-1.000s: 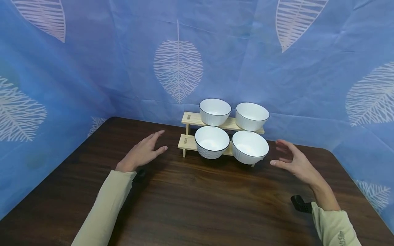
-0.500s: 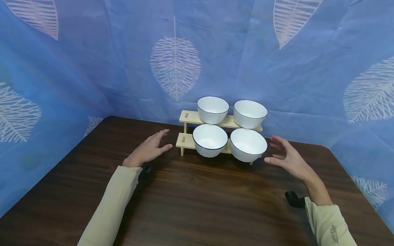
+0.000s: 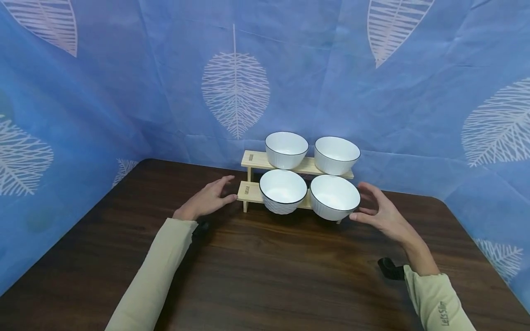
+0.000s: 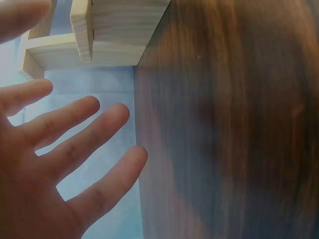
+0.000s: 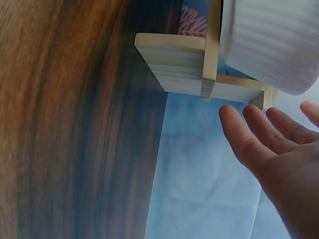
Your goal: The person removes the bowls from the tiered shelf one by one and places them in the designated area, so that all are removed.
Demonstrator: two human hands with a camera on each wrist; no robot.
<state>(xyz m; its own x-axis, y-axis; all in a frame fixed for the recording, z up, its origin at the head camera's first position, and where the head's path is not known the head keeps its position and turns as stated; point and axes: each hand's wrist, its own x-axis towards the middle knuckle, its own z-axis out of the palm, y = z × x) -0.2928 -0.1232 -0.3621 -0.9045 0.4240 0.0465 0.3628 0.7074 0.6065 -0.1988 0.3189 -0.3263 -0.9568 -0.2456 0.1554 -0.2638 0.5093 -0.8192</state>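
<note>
A two-step wooden stand (image 3: 250, 190) holds white bowls with dark rims, two per step. On the lower step are a left bowl (image 3: 283, 191) and a right bowl (image 3: 334, 197); behind them are an upper left bowl (image 3: 286, 150) and an upper right bowl (image 3: 337, 155). My left hand (image 3: 208, 200) has its thumb tip right at the lower step's left end. In the left wrist view its fingers (image 4: 94, 134) are spread, with nothing held. My right hand (image 3: 387, 215) is beside the lower right bowl, thumb tip at its side, fingers loosely bent, holding nothing.
The stand is near the back of a dark wooden table (image 3: 265, 276). A blue cloth (image 3: 174, 82) with white leaf prints hangs behind and at both sides. A black device (image 3: 390, 268) is at the right wrist.
Both hands have moved inward to the stand, the left one rightward and the right one leftward. The bowls and stand keep their places; the head view has shifted slightly.
</note>
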